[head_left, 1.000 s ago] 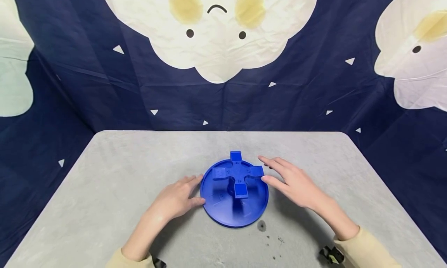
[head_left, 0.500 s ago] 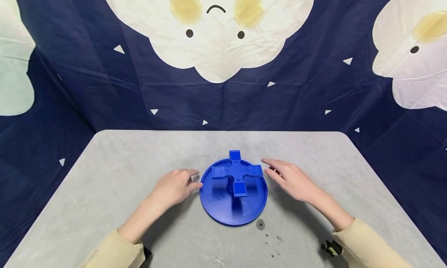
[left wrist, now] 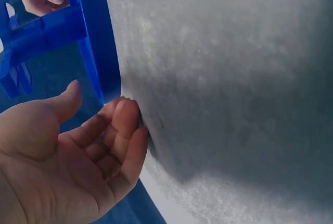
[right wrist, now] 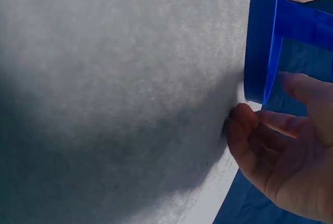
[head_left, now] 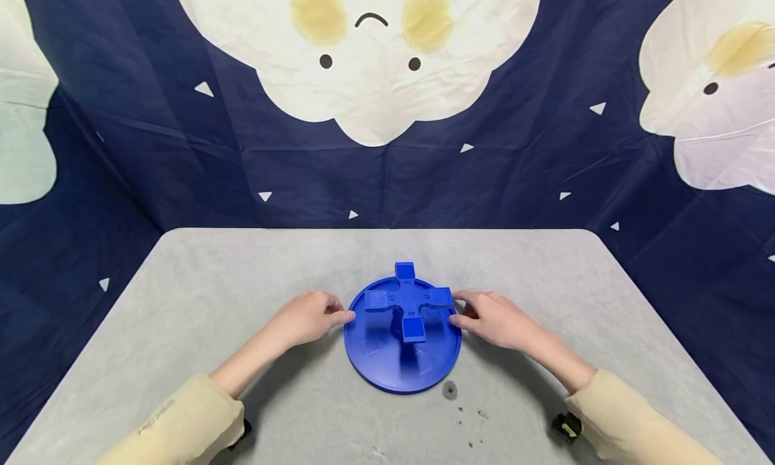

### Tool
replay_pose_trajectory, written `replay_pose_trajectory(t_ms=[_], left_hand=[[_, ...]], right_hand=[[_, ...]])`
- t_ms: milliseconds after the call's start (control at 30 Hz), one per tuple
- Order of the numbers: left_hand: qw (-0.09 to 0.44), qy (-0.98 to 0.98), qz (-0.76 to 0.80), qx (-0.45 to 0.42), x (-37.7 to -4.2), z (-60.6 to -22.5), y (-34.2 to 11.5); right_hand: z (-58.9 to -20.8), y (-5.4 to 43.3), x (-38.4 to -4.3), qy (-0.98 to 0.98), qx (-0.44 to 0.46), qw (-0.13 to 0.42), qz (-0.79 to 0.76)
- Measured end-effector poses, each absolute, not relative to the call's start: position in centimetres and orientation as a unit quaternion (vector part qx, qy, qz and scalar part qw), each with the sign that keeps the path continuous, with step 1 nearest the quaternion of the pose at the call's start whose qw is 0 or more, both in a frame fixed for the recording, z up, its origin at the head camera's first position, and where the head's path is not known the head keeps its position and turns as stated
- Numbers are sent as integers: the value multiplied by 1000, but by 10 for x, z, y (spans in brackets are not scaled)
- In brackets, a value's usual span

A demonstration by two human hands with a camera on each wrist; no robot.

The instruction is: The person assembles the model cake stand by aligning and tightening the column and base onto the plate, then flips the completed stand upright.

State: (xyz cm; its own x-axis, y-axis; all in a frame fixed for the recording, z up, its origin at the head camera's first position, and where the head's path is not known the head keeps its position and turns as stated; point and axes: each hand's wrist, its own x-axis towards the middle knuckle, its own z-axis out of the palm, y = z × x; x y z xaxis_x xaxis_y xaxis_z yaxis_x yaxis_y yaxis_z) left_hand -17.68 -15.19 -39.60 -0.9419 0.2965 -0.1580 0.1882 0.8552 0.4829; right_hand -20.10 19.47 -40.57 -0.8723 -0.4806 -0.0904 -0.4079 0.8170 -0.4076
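Observation:
A blue plastic stand (head_left: 399,364) sits on the grey table, with a round rimmed base, a central post and a cross-shaped top (head_left: 410,301) bearing small engraved numbers. At the base's left rim is my left hand (head_left: 307,319). In the left wrist view its thumb (left wrist: 67,101) stays apart above the rim, while the loosely bent fingertips (left wrist: 125,112) meet the base's lower edge. Opposite it, my right hand (head_left: 496,320) is at the right rim. The right wrist view shows its thumb (right wrist: 299,84) raised and its bent fingers (right wrist: 242,130) on the table close beside the base.
Dark spots (head_left: 450,389) mark the grey table (head_left: 242,276) in front of the base. A navy cloth (head_left: 200,169) with white cloud shapes hangs behind and at both sides. Black devices, such as one (head_left: 567,426) by the right sleeve, sit at the wrists.
Both hands have shifted along the rim. The left thumb moved away from the person, and the right hand drew back, then closed in on the rim. The stand stays in place.

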Motion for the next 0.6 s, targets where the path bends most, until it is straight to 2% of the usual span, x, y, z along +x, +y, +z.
replay_pose_trajectory(t_ms=[200, 600], left_hand=[[120, 961, 222, 112, -178, -397, -148], [128, 964, 208, 102, -180, -403, -140]], right_hand=[[-408, 190, -201, 946, -224, 130, -195], [-411, 187, -197, 941, -209, 138, -229]])
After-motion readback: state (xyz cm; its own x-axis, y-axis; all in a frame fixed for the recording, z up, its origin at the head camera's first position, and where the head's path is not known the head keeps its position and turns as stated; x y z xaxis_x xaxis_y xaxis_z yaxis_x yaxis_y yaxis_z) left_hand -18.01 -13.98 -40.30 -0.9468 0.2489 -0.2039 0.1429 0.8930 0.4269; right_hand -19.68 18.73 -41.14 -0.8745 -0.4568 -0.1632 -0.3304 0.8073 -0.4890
